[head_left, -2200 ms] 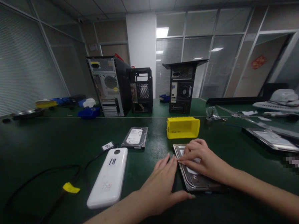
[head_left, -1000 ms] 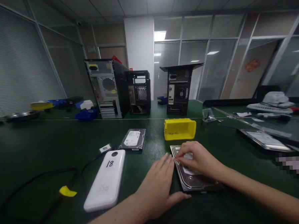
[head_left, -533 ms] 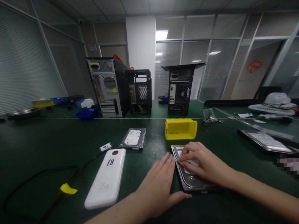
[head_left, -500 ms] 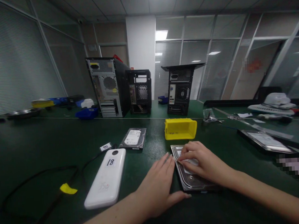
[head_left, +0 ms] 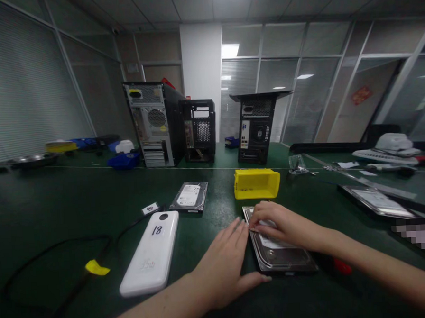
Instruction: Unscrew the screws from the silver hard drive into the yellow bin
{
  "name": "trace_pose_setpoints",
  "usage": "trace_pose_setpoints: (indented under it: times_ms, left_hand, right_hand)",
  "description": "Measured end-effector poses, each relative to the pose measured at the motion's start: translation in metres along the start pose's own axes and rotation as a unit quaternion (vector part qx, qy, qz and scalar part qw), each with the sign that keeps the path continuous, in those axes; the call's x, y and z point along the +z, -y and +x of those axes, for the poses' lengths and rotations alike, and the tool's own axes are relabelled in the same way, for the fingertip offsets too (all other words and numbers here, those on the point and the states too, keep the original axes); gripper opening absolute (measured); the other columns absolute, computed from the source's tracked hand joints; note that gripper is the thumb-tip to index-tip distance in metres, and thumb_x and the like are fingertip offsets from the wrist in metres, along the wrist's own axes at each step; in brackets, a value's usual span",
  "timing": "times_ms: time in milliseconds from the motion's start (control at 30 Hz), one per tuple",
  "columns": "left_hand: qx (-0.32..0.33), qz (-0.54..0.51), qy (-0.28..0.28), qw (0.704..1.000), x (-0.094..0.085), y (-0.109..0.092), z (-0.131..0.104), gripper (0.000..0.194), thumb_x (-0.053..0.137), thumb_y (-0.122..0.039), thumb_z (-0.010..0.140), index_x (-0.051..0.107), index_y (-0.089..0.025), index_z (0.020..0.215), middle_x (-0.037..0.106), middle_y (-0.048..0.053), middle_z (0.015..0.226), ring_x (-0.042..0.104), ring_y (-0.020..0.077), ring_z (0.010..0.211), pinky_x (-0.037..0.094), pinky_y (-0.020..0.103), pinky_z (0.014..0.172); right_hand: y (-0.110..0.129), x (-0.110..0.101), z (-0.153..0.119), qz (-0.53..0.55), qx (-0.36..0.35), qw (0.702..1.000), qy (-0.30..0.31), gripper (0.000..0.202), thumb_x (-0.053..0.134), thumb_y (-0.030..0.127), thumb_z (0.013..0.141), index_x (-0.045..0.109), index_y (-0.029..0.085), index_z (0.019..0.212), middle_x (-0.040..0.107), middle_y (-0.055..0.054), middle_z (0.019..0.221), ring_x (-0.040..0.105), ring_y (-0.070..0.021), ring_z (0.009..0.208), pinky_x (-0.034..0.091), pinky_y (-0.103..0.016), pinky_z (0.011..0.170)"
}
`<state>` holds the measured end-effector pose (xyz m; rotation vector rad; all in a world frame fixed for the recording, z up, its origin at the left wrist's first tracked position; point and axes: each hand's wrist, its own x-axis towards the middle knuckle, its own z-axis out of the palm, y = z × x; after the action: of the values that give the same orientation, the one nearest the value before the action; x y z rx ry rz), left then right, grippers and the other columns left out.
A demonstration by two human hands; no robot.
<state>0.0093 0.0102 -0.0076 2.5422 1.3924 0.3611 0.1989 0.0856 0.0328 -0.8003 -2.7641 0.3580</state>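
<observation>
A silver hard drive [head_left: 287, 258] lies on the green table in front of me, label side up. My left hand [head_left: 223, 263] rests flat at its left edge, fingers stretched out and thumb pointing right near the drive's front corner. My right hand [head_left: 278, 226] is over the upper part of the drive, its thumb and fingertips pinched together at the left edge, close to my left fingertips. Whatever the pinch holds is too small to make out. Behind the drive stands a yellow bin [head_left: 257, 184] with small bits inside.
A white power bank [head_left: 151, 257] marked 18 and a second hard drive [head_left: 189, 196] lie to the left. Another drive [head_left: 376, 201] is at the right. Computer cases [head_left: 153, 124] stand at the back. A red object [head_left: 342, 266] shows beneath my right forearm.
My right hand has shifted slightly left toward the drive's left edge, uncovering more of its lower right part. The red object has come into view. My left hand has hardly moved.
</observation>
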Motion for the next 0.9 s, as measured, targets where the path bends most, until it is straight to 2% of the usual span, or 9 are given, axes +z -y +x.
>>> trace_pose_setpoints:
  times_ms: [367,733,900]
  left_hand:
    - [-0.004,-0.01,0.008,1.0,-0.0035,-0.0018,0.0004,0.088,0.057,-0.057,0.082,0.026,-0.005,0.145,0.024,0.018,0.151,0.021,0.0321,0.141,0.026,0.047,0.113]
    - [0.007,-0.013,-0.007,1.0,-0.0021,-0.0005,-0.0011,0.084,0.056,-0.058,0.083,0.031,-0.005,0.143,0.028,0.018,0.15,0.022,0.0312,0.14,0.026,0.047,0.113]
    - [-0.005,-0.009,0.004,1.0,-0.0022,-0.0021,-0.0005,0.085,0.056,-0.057,0.083,0.029,-0.003,0.144,0.027,0.019,0.15,0.022,0.0312,0.14,0.027,0.047,0.113]
  right_hand:
    - [0.0023,-0.0065,0.0044,-0.016,-0.016,1.0,0.017,0.017,0.053,0.027,0.09,0.066,0.017,0.094,0.063,-0.006,0.094,0.057,-0.0178,0.091,0.044,-0.034,0.084]
    - [0.0057,-0.0031,0.0001,-0.044,-0.016,0.999,-0.004,0.017,0.052,0.023,0.09,0.067,0.016,0.089,0.066,-0.007,0.093,0.057,-0.0185,0.088,0.044,-0.036,0.081]
    - [0.0091,-0.0019,-0.001,-0.085,-0.042,0.995,-0.004,0.016,0.053,0.02,0.089,0.068,0.018,0.091,0.066,-0.006,0.094,0.056,-0.0199,0.09,0.04,-0.038,0.082]
